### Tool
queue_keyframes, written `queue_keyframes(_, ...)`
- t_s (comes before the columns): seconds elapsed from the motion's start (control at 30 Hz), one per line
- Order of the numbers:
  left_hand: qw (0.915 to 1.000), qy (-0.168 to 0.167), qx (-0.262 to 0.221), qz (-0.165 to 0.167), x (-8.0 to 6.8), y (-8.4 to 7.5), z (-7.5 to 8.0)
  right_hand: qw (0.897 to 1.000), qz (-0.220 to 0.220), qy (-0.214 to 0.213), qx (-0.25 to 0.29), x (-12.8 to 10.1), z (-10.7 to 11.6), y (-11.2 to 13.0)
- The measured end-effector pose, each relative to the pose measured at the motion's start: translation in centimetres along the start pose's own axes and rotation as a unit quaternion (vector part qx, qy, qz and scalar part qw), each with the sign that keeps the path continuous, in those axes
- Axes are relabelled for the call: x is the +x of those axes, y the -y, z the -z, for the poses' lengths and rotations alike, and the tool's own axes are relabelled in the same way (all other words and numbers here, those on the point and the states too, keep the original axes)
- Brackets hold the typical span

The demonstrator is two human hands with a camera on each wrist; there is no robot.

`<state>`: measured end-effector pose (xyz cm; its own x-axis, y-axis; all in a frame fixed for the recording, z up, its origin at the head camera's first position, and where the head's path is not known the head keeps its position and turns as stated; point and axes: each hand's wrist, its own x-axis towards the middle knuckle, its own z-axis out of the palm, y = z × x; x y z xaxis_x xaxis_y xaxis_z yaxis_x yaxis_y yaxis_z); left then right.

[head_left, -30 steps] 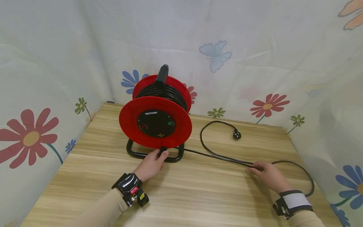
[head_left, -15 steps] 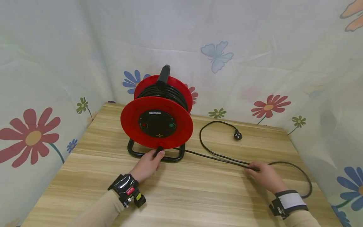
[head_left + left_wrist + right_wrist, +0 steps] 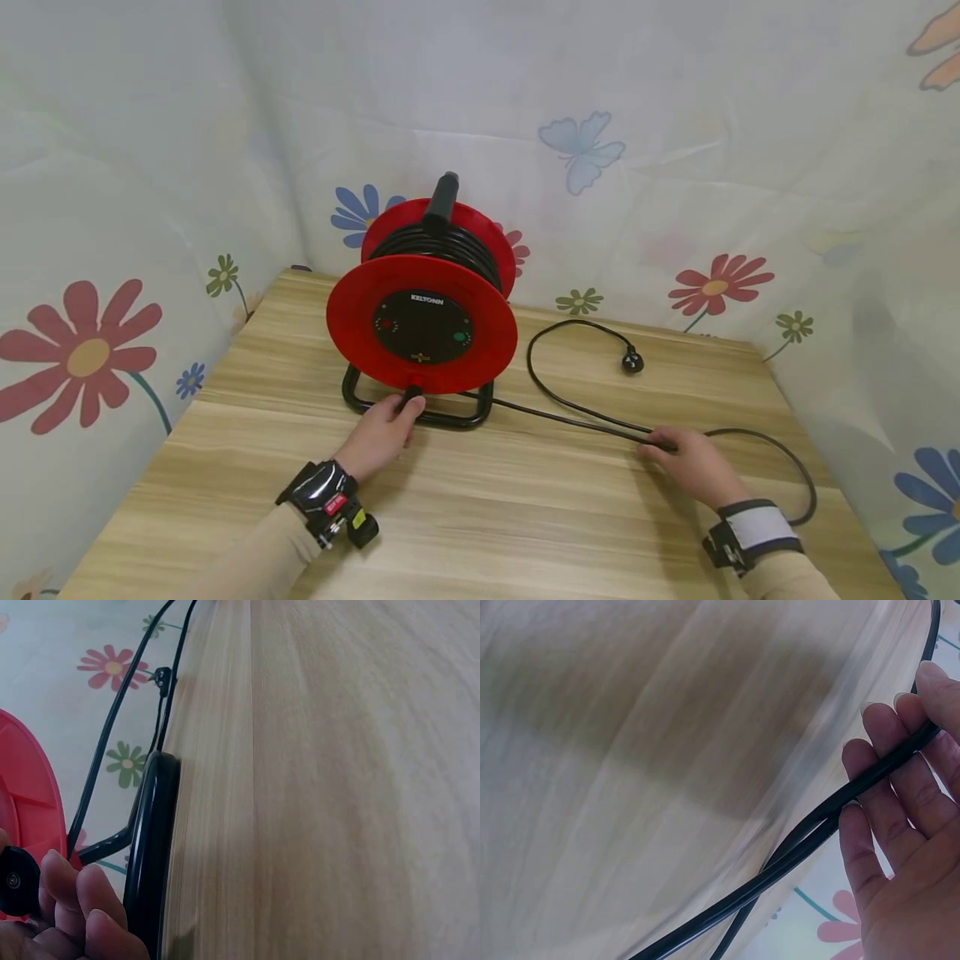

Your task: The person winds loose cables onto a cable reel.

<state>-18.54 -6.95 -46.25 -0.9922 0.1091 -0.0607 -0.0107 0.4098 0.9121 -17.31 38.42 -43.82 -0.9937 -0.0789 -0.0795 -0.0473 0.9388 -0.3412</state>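
Note:
A red cable reel (image 3: pixel 347 337) stands upright on its black tubular frame (image 3: pixel 461 419), wound with black cable (image 3: pixel 450 243). My left hand (image 3: pixel 378 437) grips the black crank knob (image 3: pixel 412 393) at the bottom of the front disc. The knob's round end (image 3: pixel 19 881) shows beside the curled fingers in the left wrist view. To the right, my right hand (image 3: pixel 697 467) holds the loose cable (image 3: pixel 555 417) between thumb and fingers. Two strands (image 3: pixel 810 829) run together across those fingers in the right wrist view. From the hand, one strand runs back to the reel's underside.
The black plug (image 3: pixel 632 360) lies at the back right of the wooden table (image 3: pixel 517 517), at the end of a cable loop. Another loop (image 3: pixel 802 467) curves round behind the right hand. Flower-printed sheeting (image 3: pixel 675 167) closes in the back and sides.
My left hand and the crank knob have moved left along the bottom of the reel, and the disc has turned slightly. The right hand has shifted a little left with the cable.

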Motion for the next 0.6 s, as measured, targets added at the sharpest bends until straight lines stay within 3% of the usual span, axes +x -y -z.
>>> queue_keyframes(0.6, 0.9990, -0.032, -0.029, 0.014, 0.1, 0.9, 0.7, 1.000, 0.019, -0.008, -0.002, 0.9, -1.2, 0.1)
